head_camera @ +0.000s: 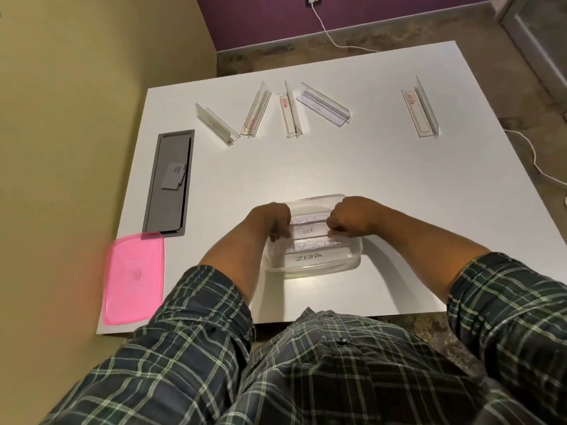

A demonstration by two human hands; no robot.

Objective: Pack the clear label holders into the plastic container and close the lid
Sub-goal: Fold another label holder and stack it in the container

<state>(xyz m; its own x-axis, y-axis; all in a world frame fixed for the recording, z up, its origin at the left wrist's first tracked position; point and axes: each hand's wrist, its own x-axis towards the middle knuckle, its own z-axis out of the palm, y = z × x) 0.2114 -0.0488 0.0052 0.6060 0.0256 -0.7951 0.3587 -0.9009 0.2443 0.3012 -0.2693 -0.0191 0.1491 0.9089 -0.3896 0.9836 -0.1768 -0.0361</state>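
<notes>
A clear plastic container [343, 268] stands near the table's front edge, with several label holders inside; one reads ZEBRA [308, 257]. Both my hands are over the container. My left hand [271, 220] and my right hand [348, 217] pinch the two ends of a holder marked TIGER [306, 230], held across the container. Several more clear label holders lie at the back of the table: four in a group [288, 110] and one apart on the right [420, 110]. The pink lid [133, 279] lies at the front left corner.
A grey recessed cable tray [168, 182] with a small white card sits at the table's left side. The white table [399, 185] meets a yellow wall on the left. White cables run over the floor behind and to the right.
</notes>
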